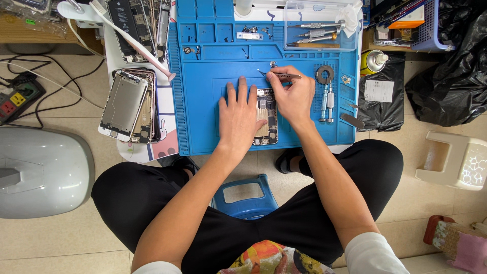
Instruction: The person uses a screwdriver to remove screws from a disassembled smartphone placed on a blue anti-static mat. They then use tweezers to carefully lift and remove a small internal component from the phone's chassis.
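An opened phone body lies on the blue work mat, its inner boards showing. My left hand rests flat on the phone's left side, fingers spread toward the far edge. My right hand sits just right of the phone and pinches metal tweezers, whose tip points left above the phone's top end. A tiny part at the tip is too small to make out.
Several screwdrivers lie in a clear tray at the mat's back right; two more tools stand by my right hand. A stack of phone frames sits left of the mat. A power strip, black bags and a stool surround me.
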